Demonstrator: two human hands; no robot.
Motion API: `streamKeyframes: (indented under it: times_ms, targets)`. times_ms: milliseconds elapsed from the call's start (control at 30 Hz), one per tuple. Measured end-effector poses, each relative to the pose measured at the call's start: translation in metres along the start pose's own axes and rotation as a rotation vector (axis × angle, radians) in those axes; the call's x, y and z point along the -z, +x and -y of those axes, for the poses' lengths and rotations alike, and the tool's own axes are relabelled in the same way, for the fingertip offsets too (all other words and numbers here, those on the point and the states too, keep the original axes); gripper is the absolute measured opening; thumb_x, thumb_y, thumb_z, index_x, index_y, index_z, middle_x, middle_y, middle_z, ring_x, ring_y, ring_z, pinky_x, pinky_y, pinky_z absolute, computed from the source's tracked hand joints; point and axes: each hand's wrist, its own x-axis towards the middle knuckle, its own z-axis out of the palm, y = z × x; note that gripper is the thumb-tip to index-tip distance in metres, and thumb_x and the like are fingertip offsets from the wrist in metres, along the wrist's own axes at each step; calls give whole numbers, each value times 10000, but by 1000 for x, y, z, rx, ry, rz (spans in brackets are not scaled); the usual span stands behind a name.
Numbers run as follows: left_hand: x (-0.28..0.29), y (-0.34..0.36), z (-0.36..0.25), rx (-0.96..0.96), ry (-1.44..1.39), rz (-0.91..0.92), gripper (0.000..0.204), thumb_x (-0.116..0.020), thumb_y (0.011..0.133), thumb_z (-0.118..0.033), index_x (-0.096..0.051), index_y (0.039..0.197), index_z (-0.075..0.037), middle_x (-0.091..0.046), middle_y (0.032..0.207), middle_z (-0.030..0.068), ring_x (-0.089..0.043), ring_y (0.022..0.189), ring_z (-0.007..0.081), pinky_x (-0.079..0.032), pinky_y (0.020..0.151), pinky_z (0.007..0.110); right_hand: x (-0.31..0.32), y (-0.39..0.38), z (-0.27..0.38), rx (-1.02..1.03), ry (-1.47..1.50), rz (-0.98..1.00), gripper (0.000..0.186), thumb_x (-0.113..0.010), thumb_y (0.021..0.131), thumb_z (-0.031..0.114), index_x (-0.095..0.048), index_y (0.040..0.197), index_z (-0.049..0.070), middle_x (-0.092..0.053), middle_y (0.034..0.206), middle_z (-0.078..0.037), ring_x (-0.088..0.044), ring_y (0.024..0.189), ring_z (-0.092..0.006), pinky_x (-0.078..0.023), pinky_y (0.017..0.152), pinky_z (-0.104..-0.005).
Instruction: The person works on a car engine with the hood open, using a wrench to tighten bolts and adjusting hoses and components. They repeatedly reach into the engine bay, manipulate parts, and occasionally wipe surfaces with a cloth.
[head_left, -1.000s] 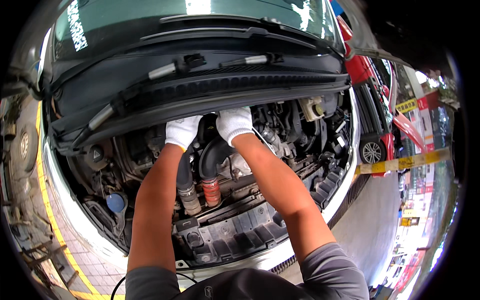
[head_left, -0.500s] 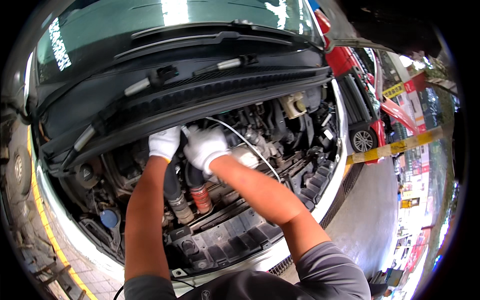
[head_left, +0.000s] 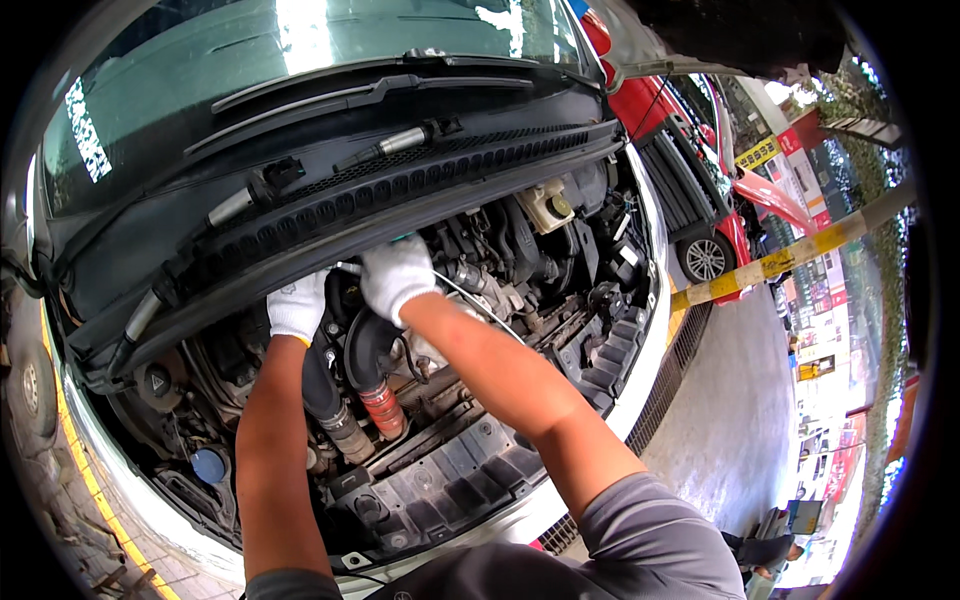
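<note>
My two hands, in white knitted gloves, reach into the engine bay under the front edge of the black cowl. The left hand is deep beside a dark intake hose, its fingers hidden under the cowl. Just right of it, my right hand is curled closed, with its fingertips out of sight. A short shiny metal bar shows between the hands, at the right hand's fingers; its kind and ends cannot be made out. Below the right hand curves a black hose with an orange-red ribbed sleeve.
Ignition coils lie on the cowl below the wipers. A thin pale line crosses the engine. A fluid reservoir sits at the back right, a blue cap at the left. A red car stands beyond a striped barrier.
The view has shifted, so the car appears further left. My right hand, blurred before, now shows sharply, slightly higher against the cowl. My left hand stays beside the hose.
</note>
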Motion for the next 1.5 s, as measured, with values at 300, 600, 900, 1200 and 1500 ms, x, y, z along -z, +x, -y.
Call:
streamKeyframes:
  times_ms: [300, 600, 900, 1200, 1500]
  targets:
    - [-4, -2, 7, -68, -60, 101, 327, -587, 1053, -328, -702, 1310, -162, -714, 1276, 136, -688, 1157, 358, -556, 957, 512, 18, 7, -54, 100, 450, 371, 631, -741, 914, 513, -720, 1299, 12, -767, 1125, -227, -741, 1065, -344, -555, 948, -399]
    - [9, 6, 3, -9, 8, 44, 330, -576, 1042, -328, -701, 1306, -175, -730, 1147, 100, -714, 989, 337, -584, 833, 497, 6, -29, -24, -342, 848, 351, 483, -762, 958, 395, -737, 1276, 34, -733, 891, -139, -692, 699, -215, -568, 680, -367]
    - [23, 7, -3, 167, -181, 197, 477, -634, 1006, -448, -692, 1303, -78, -710, 1254, 203, -687, 1127, 408, -544, 975, 547, -2, -24, -15, -172, 479, 291, 560, -643, 995, 521, -721, 1282, 46, -739, 1213, -253, -689, 1160, -423, -527, 1028, -471]
    - [35, 12, -4, 199, -184, 293, 483, -642, 994, -433, -699, 1306, -69, -707, 1295, 200, -676, 1167, 412, -516, 1037, 541, -15, 51, 7, 49, 525, 426, 628, -485, 1045, 615, -694, 1301, 81, -717, 1281, -237, -654, 1219, -395, -489, 1058, -440]
    - [17, 2, 8, 141, -158, 92, 374, -552, 1068, -428, -753, 1224, -154, -757, 1148, 137, -704, 1048, 374, -541, 940, 509, 25, -65, -1, 211, 577, 558, 626, -520, 1045, 654, -699, 923, 66, -727, 847, -167, -715, 809, -376, -557, 775, -466]
